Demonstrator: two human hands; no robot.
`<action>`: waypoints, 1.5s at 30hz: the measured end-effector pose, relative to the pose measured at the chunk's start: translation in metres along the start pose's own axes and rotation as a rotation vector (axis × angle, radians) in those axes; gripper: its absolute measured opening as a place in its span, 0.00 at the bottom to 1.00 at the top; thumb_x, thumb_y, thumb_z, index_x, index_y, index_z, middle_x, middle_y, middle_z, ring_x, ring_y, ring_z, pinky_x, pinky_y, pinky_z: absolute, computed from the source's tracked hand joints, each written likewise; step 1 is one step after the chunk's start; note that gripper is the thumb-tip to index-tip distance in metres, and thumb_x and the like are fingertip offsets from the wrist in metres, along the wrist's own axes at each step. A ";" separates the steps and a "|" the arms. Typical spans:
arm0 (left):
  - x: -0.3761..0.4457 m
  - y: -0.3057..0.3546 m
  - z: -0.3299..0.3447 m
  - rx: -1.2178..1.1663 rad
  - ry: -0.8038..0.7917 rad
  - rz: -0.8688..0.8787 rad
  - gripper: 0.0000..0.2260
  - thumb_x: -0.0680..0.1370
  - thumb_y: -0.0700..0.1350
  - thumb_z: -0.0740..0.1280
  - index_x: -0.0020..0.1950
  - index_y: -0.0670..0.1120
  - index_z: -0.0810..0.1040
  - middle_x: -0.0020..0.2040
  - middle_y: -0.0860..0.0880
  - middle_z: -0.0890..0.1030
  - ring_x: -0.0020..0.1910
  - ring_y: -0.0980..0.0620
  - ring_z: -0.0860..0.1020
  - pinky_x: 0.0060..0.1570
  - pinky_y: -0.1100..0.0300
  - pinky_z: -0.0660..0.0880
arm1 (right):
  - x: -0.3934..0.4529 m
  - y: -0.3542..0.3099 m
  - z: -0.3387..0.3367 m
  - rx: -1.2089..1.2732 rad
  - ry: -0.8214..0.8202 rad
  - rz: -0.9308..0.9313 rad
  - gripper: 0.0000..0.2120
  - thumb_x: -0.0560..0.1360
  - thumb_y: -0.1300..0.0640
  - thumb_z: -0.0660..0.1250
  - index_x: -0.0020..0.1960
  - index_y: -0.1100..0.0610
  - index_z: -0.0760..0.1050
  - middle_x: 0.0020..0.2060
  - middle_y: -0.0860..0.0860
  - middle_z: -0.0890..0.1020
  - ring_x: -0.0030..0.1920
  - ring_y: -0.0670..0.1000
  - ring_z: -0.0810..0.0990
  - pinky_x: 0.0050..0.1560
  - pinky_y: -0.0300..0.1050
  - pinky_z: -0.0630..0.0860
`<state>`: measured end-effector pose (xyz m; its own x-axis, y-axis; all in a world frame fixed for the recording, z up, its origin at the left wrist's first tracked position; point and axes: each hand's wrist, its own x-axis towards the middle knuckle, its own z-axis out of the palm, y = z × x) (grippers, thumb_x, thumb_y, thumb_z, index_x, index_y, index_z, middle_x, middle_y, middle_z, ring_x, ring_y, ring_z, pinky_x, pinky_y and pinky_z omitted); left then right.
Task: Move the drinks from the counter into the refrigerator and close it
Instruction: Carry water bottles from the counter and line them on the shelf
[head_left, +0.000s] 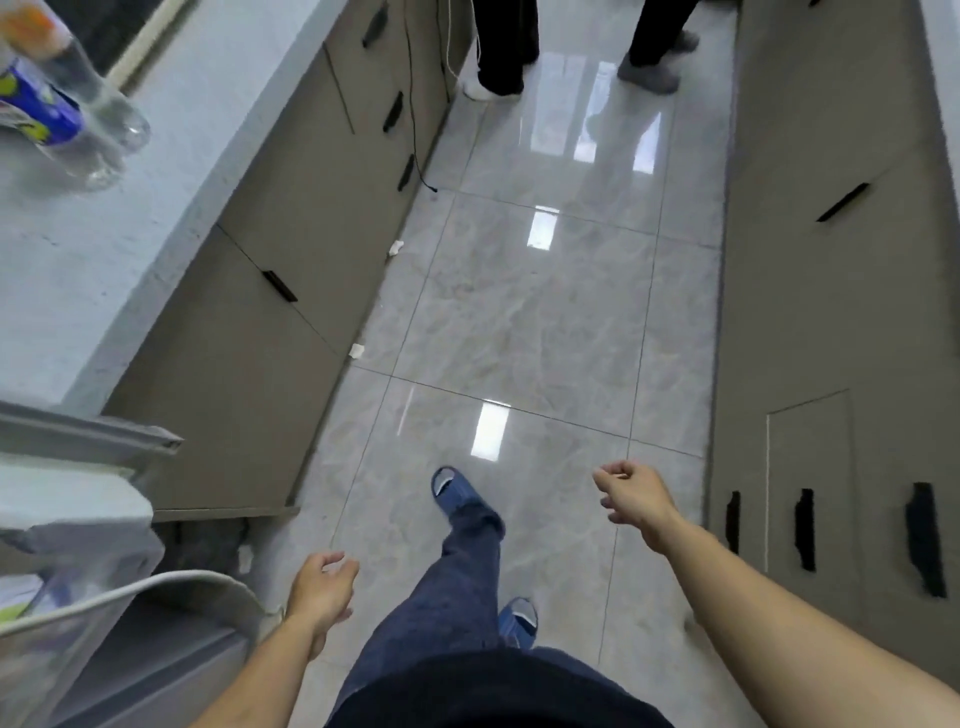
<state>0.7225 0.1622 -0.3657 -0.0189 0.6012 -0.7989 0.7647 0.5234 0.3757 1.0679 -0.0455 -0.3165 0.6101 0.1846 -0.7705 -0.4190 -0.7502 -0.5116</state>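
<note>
Blurred bottles (62, 98) and refrigerator (78, 545) are cut by the left edge.

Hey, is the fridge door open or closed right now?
Open: the refrigerator door edge and its white shelf rail jut out at lower left.

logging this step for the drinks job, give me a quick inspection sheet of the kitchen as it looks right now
surface: pale counter at left, bare where visible
job's things: clear bottles stand on the counter's far end, one with a blue label; refrigerator at lower left, open
clutter: white scraps on the floor along the cabinet base
grippers: left hand and right hand loosely curled, holding nothing
cables: black cable and a thin white one hang down the cabinet fronts
surroundings: glossy tiled floor; grey cabinets both sides; two other people's legs at the far end
</note>
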 end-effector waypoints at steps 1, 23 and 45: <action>0.009 0.010 0.003 -0.022 0.000 -0.009 0.14 0.80 0.43 0.66 0.65 0.45 0.74 0.50 0.41 0.80 0.45 0.44 0.78 0.43 0.52 0.78 | 0.010 -0.014 0.001 -0.030 -0.004 -0.011 0.04 0.77 0.57 0.67 0.44 0.56 0.76 0.36 0.53 0.76 0.36 0.53 0.73 0.35 0.44 0.72; 0.089 0.239 -0.015 -0.496 0.169 -0.110 0.11 0.81 0.45 0.64 0.63 0.48 0.72 0.59 0.46 0.77 0.52 0.48 0.79 0.35 0.61 0.75 | 0.166 -0.286 0.071 -0.551 -0.228 -0.129 0.06 0.77 0.58 0.67 0.42 0.57 0.74 0.32 0.53 0.74 0.33 0.53 0.71 0.31 0.42 0.70; 0.061 0.359 -0.084 -1.086 0.874 -0.110 0.10 0.81 0.46 0.66 0.57 0.62 0.76 0.53 0.52 0.80 0.50 0.54 0.81 0.39 0.64 0.79 | 0.087 -0.527 0.312 -0.706 -1.025 -0.699 0.03 0.78 0.62 0.68 0.51 0.57 0.79 0.40 0.52 0.80 0.42 0.49 0.78 0.48 0.44 0.78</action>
<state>0.9421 0.4370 -0.2399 -0.7434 0.4940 -0.4508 -0.1338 0.5506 0.8240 1.1315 0.5642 -0.2325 -0.3270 0.7834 -0.5285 0.3627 -0.4124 -0.8357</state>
